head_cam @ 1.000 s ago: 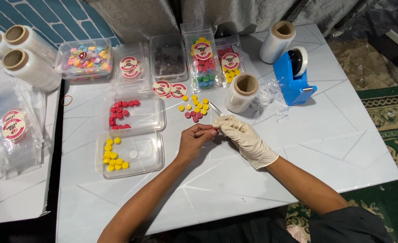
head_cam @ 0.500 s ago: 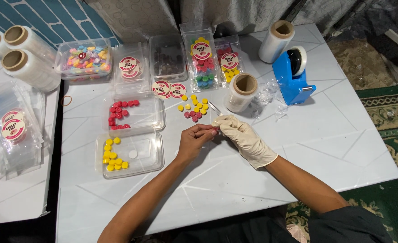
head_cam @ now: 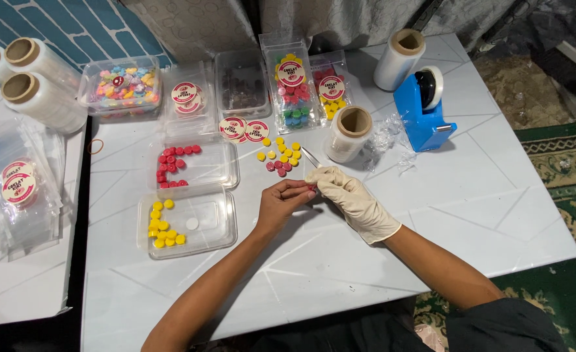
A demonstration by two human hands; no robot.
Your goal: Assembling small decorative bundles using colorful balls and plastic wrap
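White desk (head_cam: pixel 496 215) fills the view. Both hands meet at its middle, the bare left hand (head_cam: pixel 281 203) and gloved right hand (head_cam: pixel 353 199) pinching one small red candy (head_cam: pixel 311 188) together. Loose yellow and red candies (head_cam: pixel 281 156) lie just behind. Trays (head_cam: pixel 226 218) crowd the left; bare room stays right.

Tape dispenser (head_cam: pixel 423 114) right of film roll (head_cam: pixel 348 133) — trays (head_cam: pixel 226 171) left.

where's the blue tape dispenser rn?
Head view: the blue tape dispenser stands on the white table toward the far right, just right of the clear film roll and beyond the gloved right hand.
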